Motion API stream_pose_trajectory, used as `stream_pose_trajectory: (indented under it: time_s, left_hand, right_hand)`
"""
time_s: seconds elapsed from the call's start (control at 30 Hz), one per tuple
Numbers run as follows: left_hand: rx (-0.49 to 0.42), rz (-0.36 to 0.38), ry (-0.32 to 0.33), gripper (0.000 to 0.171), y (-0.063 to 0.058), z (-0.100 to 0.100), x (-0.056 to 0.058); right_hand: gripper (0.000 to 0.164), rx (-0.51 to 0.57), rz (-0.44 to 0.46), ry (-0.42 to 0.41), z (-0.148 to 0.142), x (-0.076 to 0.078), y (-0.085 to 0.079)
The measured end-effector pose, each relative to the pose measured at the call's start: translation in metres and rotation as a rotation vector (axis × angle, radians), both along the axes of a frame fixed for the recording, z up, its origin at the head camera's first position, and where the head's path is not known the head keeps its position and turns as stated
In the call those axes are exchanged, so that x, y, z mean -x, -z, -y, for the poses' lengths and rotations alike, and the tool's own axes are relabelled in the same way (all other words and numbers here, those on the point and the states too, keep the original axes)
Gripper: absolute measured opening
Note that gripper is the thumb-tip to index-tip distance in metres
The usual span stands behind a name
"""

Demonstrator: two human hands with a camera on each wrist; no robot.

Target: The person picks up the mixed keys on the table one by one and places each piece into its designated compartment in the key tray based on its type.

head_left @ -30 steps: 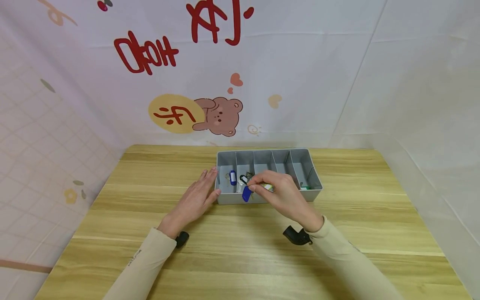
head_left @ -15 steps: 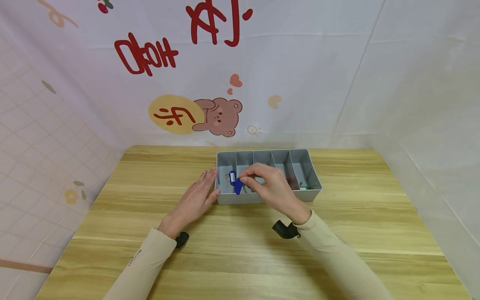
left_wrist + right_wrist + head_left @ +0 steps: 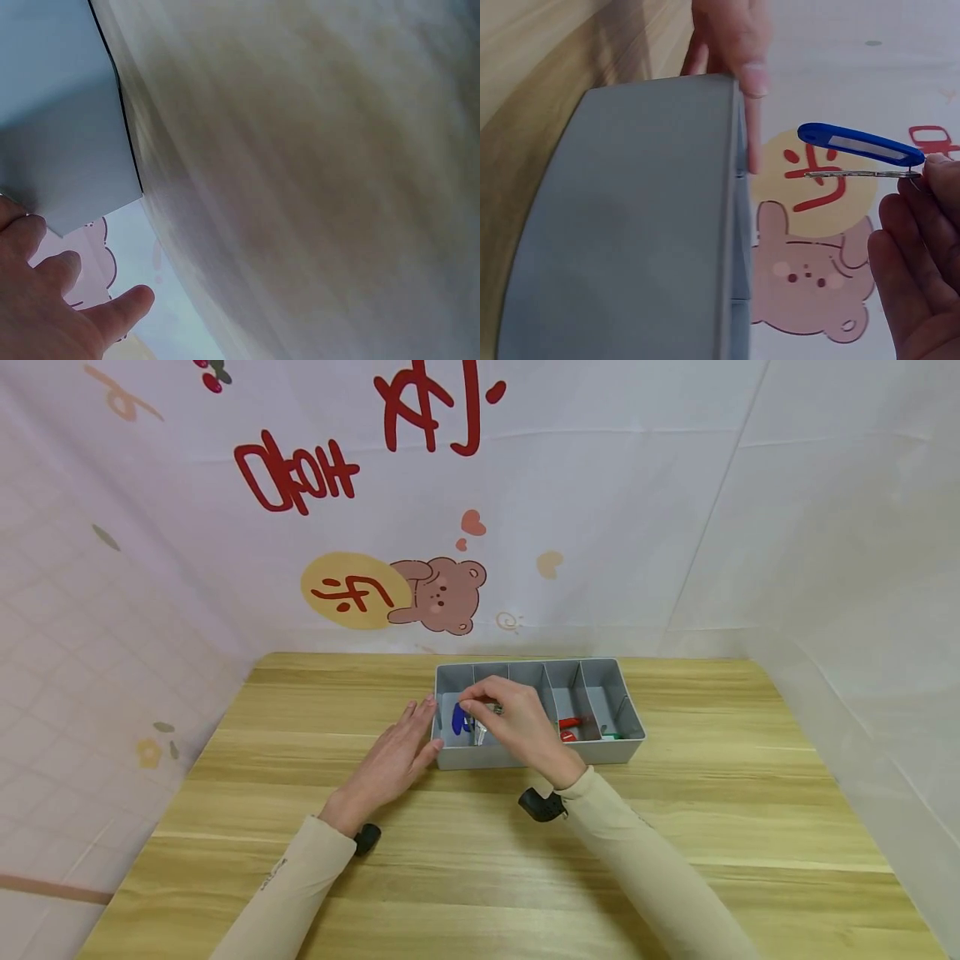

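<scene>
My right hand pinches the ring of a key with a blue key tag, above the leftmost compartment of a grey divided box. In the right wrist view the tag and its silver key hang free from the fingertips, pointing away from them. Another blue tag lies in that leftmost compartment, mostly hidden behind the held one. My left hand rests against the box's left end, fingers extended. The left wrist view shows its fingers at the corner of the box.
Silver keys lie in the second compartment, partly behind the right hand. Red tags are in the fourth, and a green tag is in the rightmost. The box stands on a wooden table, near a printed white curtain behind it.
My right hand has moved left with the blue-tagged key, from over the second compartment to over the leftmost. The red tags have come into view. The left hand stays against the box.
</scene>
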State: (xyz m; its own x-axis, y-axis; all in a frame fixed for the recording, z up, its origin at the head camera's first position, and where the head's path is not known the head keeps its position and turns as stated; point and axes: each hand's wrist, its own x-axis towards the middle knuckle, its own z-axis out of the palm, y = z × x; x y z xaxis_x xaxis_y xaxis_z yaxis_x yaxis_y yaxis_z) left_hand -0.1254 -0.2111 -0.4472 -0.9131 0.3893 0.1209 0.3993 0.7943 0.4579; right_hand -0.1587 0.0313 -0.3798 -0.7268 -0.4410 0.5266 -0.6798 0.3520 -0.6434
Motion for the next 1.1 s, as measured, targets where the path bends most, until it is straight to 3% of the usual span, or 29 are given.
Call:
stream_pose_trajectory:
  time_s: [0.47, 1.1]
  left_hand:
    - [0.005, -0.017, 0.009, 0.070, 0.001, 0.000, 0.001]
    - [-0.009, -0.005, 0.007, 0.070, -0.001, -0.001, -0.001]
  right_hand:
    - [0.009, -0.067, 0.059, 0.052, 0.013, 0.014, 0.022]
    - [0.007, -0.233, 0.029, 0.091, 0.020, 0.018, 0.038]
